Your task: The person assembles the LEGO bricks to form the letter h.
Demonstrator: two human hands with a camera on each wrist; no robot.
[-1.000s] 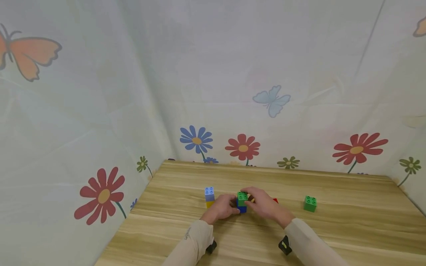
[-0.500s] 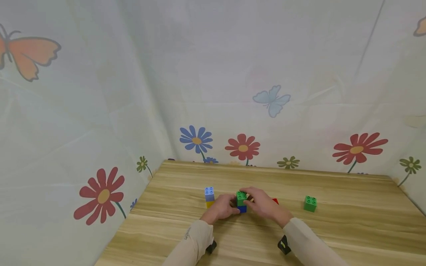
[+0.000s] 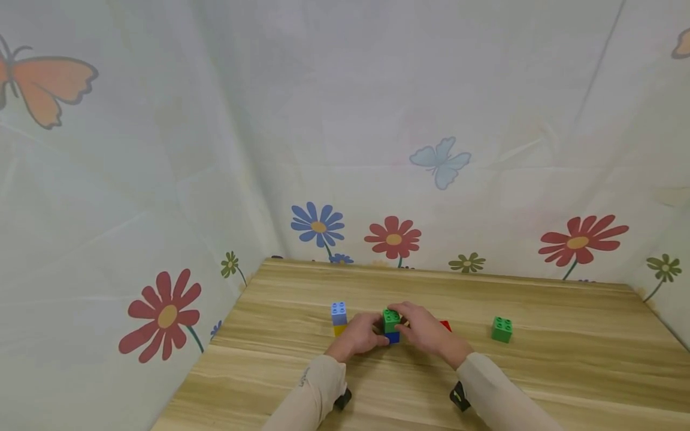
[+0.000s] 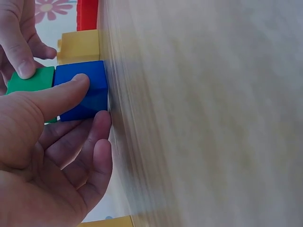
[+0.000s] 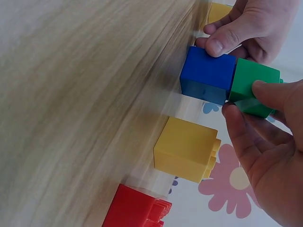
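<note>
At the middle of the table, a green block point(image 3: 391, 321) sits on top of a dark blue block point(image 5: 208, 75), with a thin seam between them. My left hand point(image 3: 362, 334) holds the blue block, its thumb lying on the near face in the left wrist view. The green block is pinched by my right hand point(image 3: 427, 330), thumb on the near side and fingers behind. In the right wrist view a yellow block point(image 5: 185, 149) stands just beside the pair, and past it a red block point(image 5: 135, 208); in the head view the right hand mostly hides both.
Left of the hands, a light blue block point(image 3: 338, 312) stands on a yellow block point(image 3: 339, 330). Another green block point(image 3: 502, 329) sits to the right on the wooden table point(image 3: 566, 359). A flowered white curtain point(image 3: 345, 120) closes off the back and sides.
The green block has shifted slightly to the left and now lines up more squarely over the blue block. Both hands keep nearly the same place.
</note>
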